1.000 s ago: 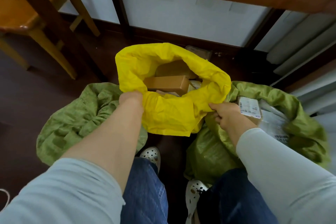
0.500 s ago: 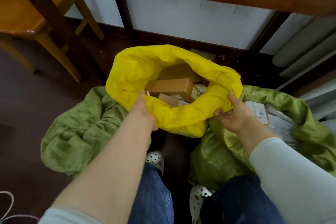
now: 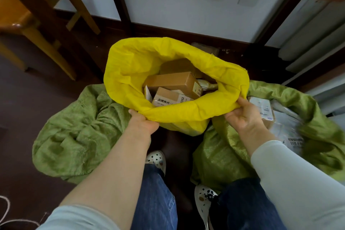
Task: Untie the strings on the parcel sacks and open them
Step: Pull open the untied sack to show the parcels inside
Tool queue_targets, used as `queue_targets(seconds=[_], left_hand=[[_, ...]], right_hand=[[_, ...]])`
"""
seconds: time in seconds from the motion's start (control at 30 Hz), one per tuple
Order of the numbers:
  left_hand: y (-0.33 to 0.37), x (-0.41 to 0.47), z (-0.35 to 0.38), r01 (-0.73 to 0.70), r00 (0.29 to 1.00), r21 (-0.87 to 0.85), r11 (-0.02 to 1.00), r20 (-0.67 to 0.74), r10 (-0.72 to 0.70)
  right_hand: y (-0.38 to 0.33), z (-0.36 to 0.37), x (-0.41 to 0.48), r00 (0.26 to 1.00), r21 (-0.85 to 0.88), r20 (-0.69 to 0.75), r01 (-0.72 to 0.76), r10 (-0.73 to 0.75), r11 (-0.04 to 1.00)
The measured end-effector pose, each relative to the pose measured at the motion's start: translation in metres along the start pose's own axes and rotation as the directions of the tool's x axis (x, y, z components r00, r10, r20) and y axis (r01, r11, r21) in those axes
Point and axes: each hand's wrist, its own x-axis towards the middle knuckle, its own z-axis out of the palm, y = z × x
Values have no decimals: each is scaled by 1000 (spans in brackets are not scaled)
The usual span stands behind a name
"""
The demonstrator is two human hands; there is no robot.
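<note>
While both hands (image 3: 143, 123) grip it, the yellow sack (image 3: 130, 73) gapes.

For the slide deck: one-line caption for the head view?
Both hands, left hand and right hand, spread the yellow sack mouth, exposing cardboard boxes, between two green sacks.

This looks like a room in a home used for sorting parcels. There is a dark wooden floor (image 3: 28, 110), a white wall (image 3: 186, 9) with dark wood trim, and a wooden chair (image 3: 28, 15) at the left. On the floor stand a yellow sack (image 3: 130, 73) full of cardboard boxes (image 3: 173, 82) and two green sacks (image 3: 74, 136).
</note>
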Motion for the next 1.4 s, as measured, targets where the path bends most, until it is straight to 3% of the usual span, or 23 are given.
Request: queue_targets(seconds=[0.17, 0.23, 0.33, 0.37, 0.4, 0.47, 0.5, 0.53, 0.57, 0.6, 0.63, 0.7, 0.8, 0.9, 1.03, 1.1, 1.2, 1.3, 1.33, 1.4], left_hand=[[2, 8, -3, 24, 998, -49, 999, 65, -21], [1, 0, 0, 28, 998, 84, 996, 45, -31], [9, -12, 14, -89, 988, 247, 965, -100, 116], [13, -17, 20, -130, 966, 332, 934, -171, 195], [18, -22, 28, -191, 896, 458, 868, -280, 345], [21, -28, 38, -299, 657, 776, 556, -255, 710], [17, -35, 41, -398, 505, 819, 414, -181, 844], [12, -44, 49, -480, 416, 825, 297, -85, 905], [4, -51, 58, -558, 294, 823, 106, 77, 953], [-6, -53, 67, -575, 213, 806, -143, 316, 925], [-16, -55, 75, -591, 193, 722, -361, 560, 805], [-36, -55, 97, -576, 227, 482, -660, 870, 438], [-55, -48, 128, -460, 290, 155, -874, 957, 17], [-61, -32, 149, -302, 351, -85, -949, 916, -194], [-56, -22, 167, -218, 365, -317, -923, 851, -378], [-53, -20, 174, -319, 409, -293, -901, 816, -410], [-44, -16, 183, -523, 550, -7, -853, 761, -343], [-41, -8, 188, -529, 593, 100, -843, 754, -283], [-42, -4, 188, -525, 602, 125, -842, 754, -263], [-46, 1, 189, -511, 627, 186, -840, 749, -215]], right_hand=[[-1, -2, 7, 998, -35, 47, -29, 31, 999], [-1, -1, 9, 996, -73, 87, -14, 21, 997], [-5, 1, 16, 992, -118, 95, 90, -79, 989], [-7, 3, 18, 988, -123, 82, 139, -129, 983], [-9, 4, 19, 983, -134, 67, 180, -173, 974], [-8, 9, 19, 974, -179, 48, 226, -221, 957], [-7, 11, 19, 972, -210, 41, 233, -230, 950], [-5, 13, 18, 972, -237, 32, 233, -232, 943], [-4, 16, 17, 973, -261, 23, 228, -230, 938], [-3, 18, 16, 974, -281, 15, 221, -226, 934], [-2, 20, 16, 976, -297, 14, 211, -217, 931], [-3, 22, 17, 982, -329, 17, 182, -187, 927], [-8, 19, 21, 988, -383, 38, 156, -153, 911], [-16, 15, 26, 990, -448, 78, 139, -116, 883], [-30, 10, 31, 993, -533, 101, 105, -60, 840], [-39, 9, 35, 995, -570, 95, 66, -14, 819], [-49, 7, 44, 998, -653, 58, 23, 20, 757], [-54, 5, 57, 990, -763, -27, 71, -141, 643], [-54, 6, 60, 970, -829, 20, 152, -243, 538], [-51, 10, 61, 887, -955, 186, 265, -424, 135]])
